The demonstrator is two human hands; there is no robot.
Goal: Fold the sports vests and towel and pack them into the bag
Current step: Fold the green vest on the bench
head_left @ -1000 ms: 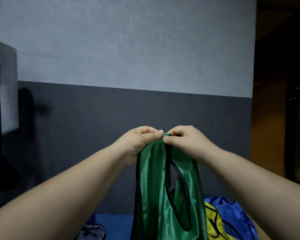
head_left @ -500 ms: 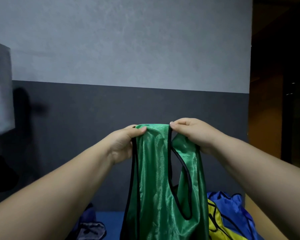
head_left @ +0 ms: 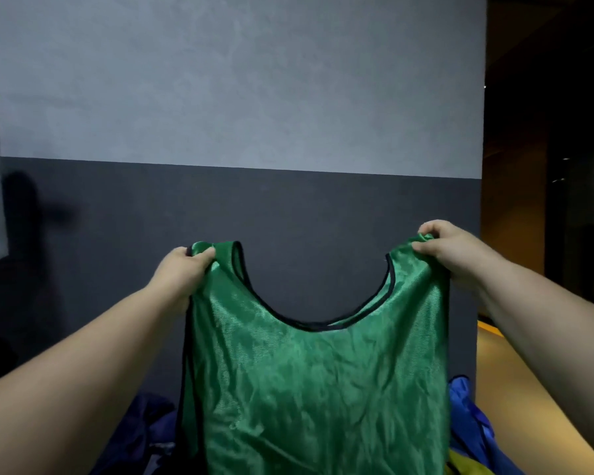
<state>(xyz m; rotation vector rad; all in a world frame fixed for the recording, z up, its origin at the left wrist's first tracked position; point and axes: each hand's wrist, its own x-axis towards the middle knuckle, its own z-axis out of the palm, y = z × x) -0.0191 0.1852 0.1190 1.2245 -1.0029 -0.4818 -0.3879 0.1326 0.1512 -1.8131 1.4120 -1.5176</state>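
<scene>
Against the two-tone wall (head_left: 254, 97), pale grey above and dark grey below, a green vest (head_left: 316, 389) is hanging spread wide and facing the camera. Left hand (head_left: 182, 272) is gripping the left shoulder strap, thumb pressing on the front and fingers curling behind the cloth. Right hand (head_left: 450, 252) is pinching the right strap, fingers curling over its top edge and bunching the fabric. Both arms are reaching forward, well apart, and the vest is stretching between them, its black-trimmed neckline dipping in the middle. Its lower hem is running off the bottom edge. Blue cloth (head_left: 467, 409) is lying crumpled behind the vest at lower right, with yellow cloth (head_left: 467, 466) just beneath it. Dark blue cloth (head_left: 144, 423) is sitting at lower left, too dim to identify. A tan surface (head_left: 508, 371) is showing at the right.
</scene>
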